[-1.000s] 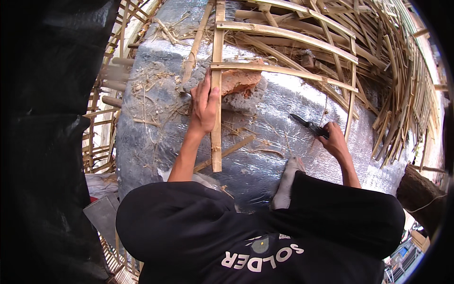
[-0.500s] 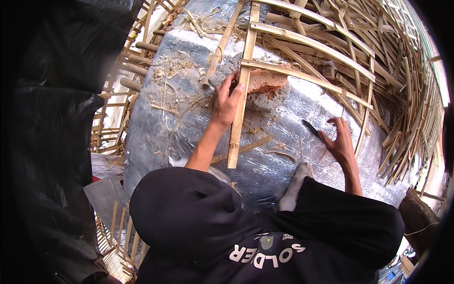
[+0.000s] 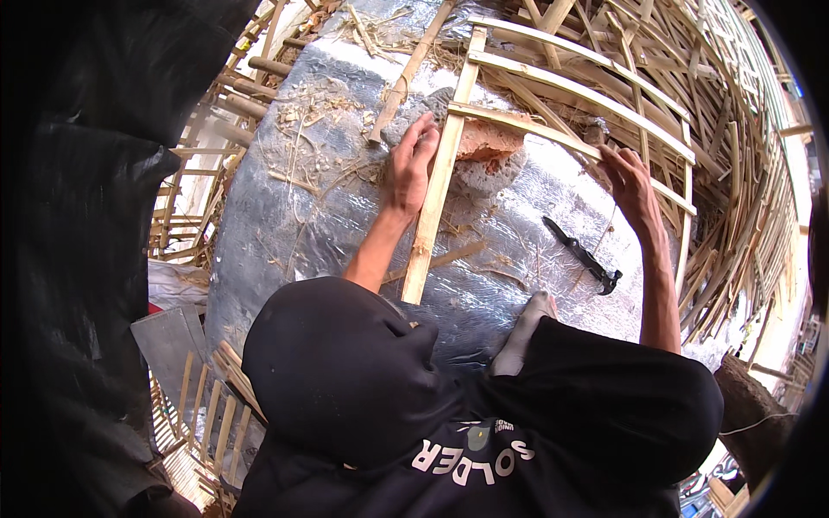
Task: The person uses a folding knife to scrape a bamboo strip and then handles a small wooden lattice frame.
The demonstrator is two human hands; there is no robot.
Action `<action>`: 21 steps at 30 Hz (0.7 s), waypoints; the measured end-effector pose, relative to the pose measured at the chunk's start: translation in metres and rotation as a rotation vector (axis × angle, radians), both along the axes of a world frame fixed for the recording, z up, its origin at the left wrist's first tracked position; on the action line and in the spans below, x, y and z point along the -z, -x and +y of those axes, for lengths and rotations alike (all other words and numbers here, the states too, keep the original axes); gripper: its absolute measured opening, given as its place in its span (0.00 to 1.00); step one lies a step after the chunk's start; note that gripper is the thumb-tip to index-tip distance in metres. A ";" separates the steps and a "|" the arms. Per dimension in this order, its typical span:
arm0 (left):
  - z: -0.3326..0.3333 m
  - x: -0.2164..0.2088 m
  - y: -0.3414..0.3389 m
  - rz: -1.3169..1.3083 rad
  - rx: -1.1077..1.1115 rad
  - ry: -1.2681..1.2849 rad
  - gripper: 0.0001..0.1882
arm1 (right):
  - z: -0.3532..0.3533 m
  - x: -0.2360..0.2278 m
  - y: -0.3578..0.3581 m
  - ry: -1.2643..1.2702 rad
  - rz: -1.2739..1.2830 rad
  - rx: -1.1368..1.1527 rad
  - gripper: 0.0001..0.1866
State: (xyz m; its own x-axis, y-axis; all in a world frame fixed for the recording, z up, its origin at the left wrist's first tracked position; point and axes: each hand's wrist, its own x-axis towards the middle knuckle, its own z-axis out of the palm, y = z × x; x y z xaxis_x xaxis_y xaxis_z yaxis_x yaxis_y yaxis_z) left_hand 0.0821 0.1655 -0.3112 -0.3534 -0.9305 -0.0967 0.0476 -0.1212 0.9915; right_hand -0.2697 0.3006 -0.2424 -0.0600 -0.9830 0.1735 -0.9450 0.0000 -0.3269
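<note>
A ladder-like bamboo frame [image 3: 580, 72], made of two long side slats and several crosswise slats, lies in front of me. My left hand [image 3: 408, 171] rests along its left side slat, fingers stretched out and loose. My right hand [image 3: 629, 177] is closed on the lowest crosswise slat, towards the right side. Under the left part of the frame sits a rough lump of brick and mortar [image 3: 490, 151], grey with a broken orange face. A black hammer [image 3: 583, 255] lies on the silver sheet below my right hand.
Silver foil-like sheeting [image 3: 285, 216] covers the work surface, strewn with shavings and bamboo scraps. A pile of split bamboo strips [image 3: 743, 198] fills the right side. Black sheeting [image 3: 86, 216] hangs at the left. My foot [image 3: 525, 332] rests near the hammer.
My right hand has let go of the hammer, moved up and taken hold of the frame's slat. My left hand's fingers have loosened from the side slat.
</note>
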 end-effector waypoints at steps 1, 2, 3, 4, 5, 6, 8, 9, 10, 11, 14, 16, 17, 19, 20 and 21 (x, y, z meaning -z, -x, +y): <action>0.002 -0.006 -0.004 -0.027 -0.058 0.015 0.29 | -0.001 -0.007 -0.001 0.064 0.000 -0.051 0.13; 0.004 -0.015 -0.009 -0.055 -0.112 0.032 0.31 | -0.004 -0.013 -0.003 0.055 -0.062 -0.043 0.12; 0.004 -0.014 -0.019 -0.108 -0.140 0.030 0.32 | -0.006 -0.015 -0.006 0.042 -0.059 -0.034 0.12; 0.005 -0.012 -0.032 -0.116 -0.179 0.011 0.31 | -0.008 -0.015 -0.009 0.029 -0.056 -0.025 0.12; 0.008 -0.009 -0.031 -0.126 -0.176 -0.029 0.30 | 0.000 -0.024 -0.001 0.012 -0.050 0.009 0.13; 0.013 -0.010 -0.043 -0.169 -0.198 -0.058 0.28 | 0.001 -0.020 0.002 0.013 -0.052 0.004 0.13; 0.032 -0.001 -0.074 -0.218 -0.207 -0.041 0.27 | 0.000 -0.003 0.008 0.009 -0.070 0.007 0.13; 0.041 0.003 -0.087 -0.253 -0.198 -0.027 0.25 | 0.000 0.001 0.013 0.008 -0.087 -0.003 0.14; 0.052 0.007 -0.099 -0.262 -0.197 -0.034 0.25 | 0.000 0.000 0.009 0.001 -0.100 0.023 0.14; 0.065 0.012 -0.107 -0.310 -0.161 -0.068 0.22 | 0.004 -0.006 0.010 -0.005 -0.100 0.028 0.13; 0.102 0.019 -0.142 -0.585 -0.018 -0.048 0.19 | -0.002 0.002 0.015 -0.006 -0.102 -0.001 0.13; 0.119 0.028 -0.167 -0.804 0.068 0.014 0.20 | -0.011 0.008 0.003 -0.019 -0.140 -0.004 0.14; 0.124 0.045 -0.169 -0.883 0.064 0.212 0.20 | -0.005 -0.001 0.011 -0.027 -0.112 0.014 0.15; 0.135 0.036 -0.182 -1.033 0.000 0.379 0.21 | 0.000 0.017 0.020 -0.046 -0.191 0.042 0.15; 0.136 0.048 -0.189 -1.079 -0.029 0.583 0.19 | 0.007 0.012 0.025 -0.036 -0.195 0.064 0.15; 0.137 0.049 -0.203 -1.136 -0.082 0.687 0.19 | 0.008 0.010 0.026 -0.056 -0.177 0.076 0.15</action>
